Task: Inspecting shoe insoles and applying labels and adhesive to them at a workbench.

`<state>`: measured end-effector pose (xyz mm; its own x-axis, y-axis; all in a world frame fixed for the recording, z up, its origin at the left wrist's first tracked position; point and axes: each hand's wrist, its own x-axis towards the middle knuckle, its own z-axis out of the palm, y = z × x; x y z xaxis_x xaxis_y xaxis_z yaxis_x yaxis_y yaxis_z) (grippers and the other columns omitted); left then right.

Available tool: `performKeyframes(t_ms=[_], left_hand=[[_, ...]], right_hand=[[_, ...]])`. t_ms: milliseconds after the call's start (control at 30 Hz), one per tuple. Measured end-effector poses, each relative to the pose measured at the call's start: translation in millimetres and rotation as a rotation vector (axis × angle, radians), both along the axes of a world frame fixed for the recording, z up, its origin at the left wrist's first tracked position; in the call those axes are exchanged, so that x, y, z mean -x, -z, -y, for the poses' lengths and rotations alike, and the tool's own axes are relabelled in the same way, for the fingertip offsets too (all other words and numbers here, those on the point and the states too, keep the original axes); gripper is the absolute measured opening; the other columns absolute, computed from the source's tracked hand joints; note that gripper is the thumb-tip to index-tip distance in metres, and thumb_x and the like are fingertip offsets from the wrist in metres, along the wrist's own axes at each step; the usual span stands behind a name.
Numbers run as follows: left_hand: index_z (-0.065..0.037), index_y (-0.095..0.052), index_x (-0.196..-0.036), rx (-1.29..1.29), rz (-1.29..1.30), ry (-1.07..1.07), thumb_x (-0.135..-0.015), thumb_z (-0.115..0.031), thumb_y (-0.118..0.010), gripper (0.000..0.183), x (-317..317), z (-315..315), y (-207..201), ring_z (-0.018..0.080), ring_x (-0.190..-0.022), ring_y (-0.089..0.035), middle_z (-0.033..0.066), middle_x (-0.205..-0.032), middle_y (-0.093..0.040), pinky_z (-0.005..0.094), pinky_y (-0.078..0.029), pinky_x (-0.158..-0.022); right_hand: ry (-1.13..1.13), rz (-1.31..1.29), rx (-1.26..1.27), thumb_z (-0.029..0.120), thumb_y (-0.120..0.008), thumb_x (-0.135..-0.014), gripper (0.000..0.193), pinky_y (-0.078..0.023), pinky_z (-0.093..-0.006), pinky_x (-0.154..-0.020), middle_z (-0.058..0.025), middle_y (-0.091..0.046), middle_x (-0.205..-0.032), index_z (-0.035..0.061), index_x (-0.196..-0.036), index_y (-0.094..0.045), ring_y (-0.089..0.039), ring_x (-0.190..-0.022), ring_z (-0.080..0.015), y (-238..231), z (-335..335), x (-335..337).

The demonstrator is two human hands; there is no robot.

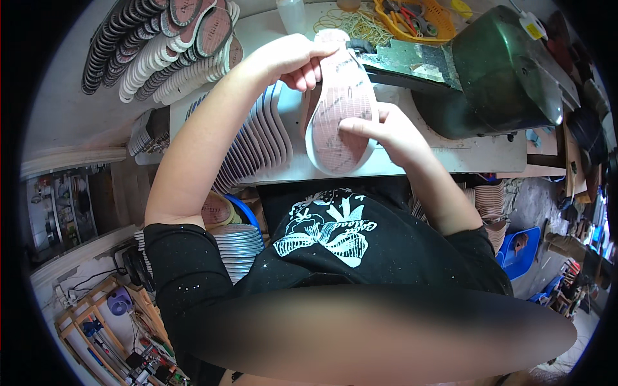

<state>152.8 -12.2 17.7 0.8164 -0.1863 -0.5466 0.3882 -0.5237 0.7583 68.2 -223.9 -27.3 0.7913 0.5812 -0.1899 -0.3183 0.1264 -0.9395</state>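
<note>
Both my hands hold a pinkish shoe sole (344, 106) with a pale rim, its narrow end pointing away from me. My left hand (299, 62) grips the narrow end, thumb on top and the other fingers curled below. My right hand (393, 132) pinches the wide end from the right side, thumb pressed on the face and fingers mostly hidden behind. The sole's far end is beside the head of the green machine arm (412, 64); I cannot tell whether they touch. Behind its left edge shows a brownish piece, mostly covered.
A row of soles (257, 138) stands on the white table (470, 157) to the left. More soles (161, 48) are stacked at the far left. The green machine body (489, 83) fills the right side. At the back are a yellow basket (444, 29) of tools and tangled cord (347, 24).
</note>
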Motion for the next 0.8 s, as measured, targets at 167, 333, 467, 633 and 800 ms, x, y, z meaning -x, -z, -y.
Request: performKeyframes(t_ms=[167,333,467,633,800], left_hand=[[-0.005,-0.054,-0.05,-0.354,0.255,0.184,-0.076,-0.072,-0.05,0.072,-22,-12,-3,0.0103,-0.034,-0.035,0.0007,-0.041,-0.039,0.0256,-0.027,-0.034],[-0.005,-0.061,-0.066,-0.317,0.455,0.101,-0.079,-0.064,-0.056,0.061,-32,-22,19,0.0085,-0.045,-0.043,0.0001,-0.051,-0.047,0.0232,-0.03,-0.041],[-0.003,-0.061,-0.106,0.238,0.156,0.076,-0.083,-0.029,-0.068,0.036,-22,-22,27,0.007,-0.066,-0.056,-0.001,-0.085,-0.063,0.0226,-0.043,-0.055],[0.002,-0.06,-0.11,0.482,0.142,0.008,-0.078,-0.018,-0.073,0.041,-10,-16,33,0.0144,-0.093,-0.064,0.0097,-0.104,-0.066,0.0254,-0.048,-0.085],[0.003,-0.062,-0.106,0.433,0.139,0.005,-0.077,-0.02,-0.074,0.039,-8,-17,24,0.0134,-0.089,-0.064,0.0086,-0.098,-0.067,0.0234,-0.048,-0.081]], right_hand=[[0.217,-0.078,-0.141,0.015,-0.067,-0.083,0.028,-0.049,-0.0242,-0.073,-0.0077,-0.067,-0.091,-0.0068,-0.101,-0.065,-0.062,-0.078,-0.0103,4,-10,-12],[0.32,-0.109,-0.29,0.013,-0.066,-0.084,0.029,-0.05,-0.0252,-0.075,-0.011,-0.066,-0.096,-0.009,-0.102,-0.062,-0.062,-0.082,-0.0128,16,-33,-32],[0.396,-0.046,-0.273,0.014,-0.064,-0.085,0.022,-0.049,-0.024,-0.065,-0.0096,-0.066,-0.088,-0.0066,-0.094,-0.065,-0.061,-0.072,-0.0108,21,-42,-39],[0.416,-0.149,-0.345,0.016,-0.065,-0.085,0.024,-0.049,-0.0233,-0.068,-0.0082,-0.066,-0.089,-0.0052,-0.096,-0.065,-0.061,-0.074,-0.0105,19,-40,-24],[0.153,-0.22,-0.151,0.015,-0.067,-0.084,0.025,-0.049,-0.0216,-0.061,-0.0086,-0.068,-0.089,-0.0027,-0.101,-0.062,-0.067,-0.07,-0.0144,19,-34,9]])
